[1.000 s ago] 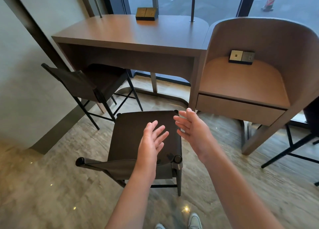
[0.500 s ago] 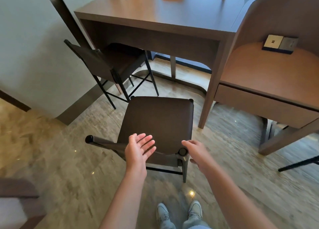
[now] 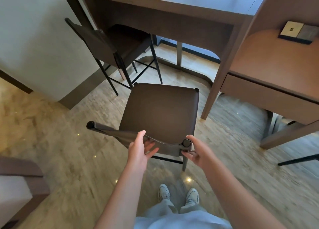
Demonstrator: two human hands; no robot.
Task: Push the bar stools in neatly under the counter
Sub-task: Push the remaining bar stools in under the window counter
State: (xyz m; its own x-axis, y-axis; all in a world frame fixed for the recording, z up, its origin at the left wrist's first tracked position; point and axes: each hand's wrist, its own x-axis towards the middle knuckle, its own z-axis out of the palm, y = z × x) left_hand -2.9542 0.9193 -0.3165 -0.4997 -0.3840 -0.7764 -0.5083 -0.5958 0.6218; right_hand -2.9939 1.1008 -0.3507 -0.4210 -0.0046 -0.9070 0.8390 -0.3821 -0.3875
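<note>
Hands on near stool's (image 3: pixel 160 111) backrest, left hand (image 3: pixel 138 148), right hand (image 3: pixel 196 152), counter (image 3: pixel 172 4) beyond

2 bar stools (image 3: pixel 160 111) (image 3: pixel 110 44), 1 counter (image 3: pixel 172 2), 2 hands (image 3: pixel 139 148) (image 3: pixel 198 152), 2 shoes (image 3: pixel 164 191) (image 3: pixel 193 195).

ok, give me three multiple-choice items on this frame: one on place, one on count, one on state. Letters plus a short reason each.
1. Where does the near stool stand?
A. Out on the floor in front of the counter
B. Fully under the counter
C. Tipped over on its side

2. How many dark stools show left of the counter's right leg?
A. One
B. Two
C. Four

3. What are the hands doing?
A. Both hang free
B. Only the left touches the stool
C. Both hold the stool's backrest

Answers:
1 A, its whole seat lies clear of the counter edge.
2 B, the near stool plus the far stool partly under the counter.
3 C, the left hand grips the backrest's top edge, the right hand its corner post.
</note>
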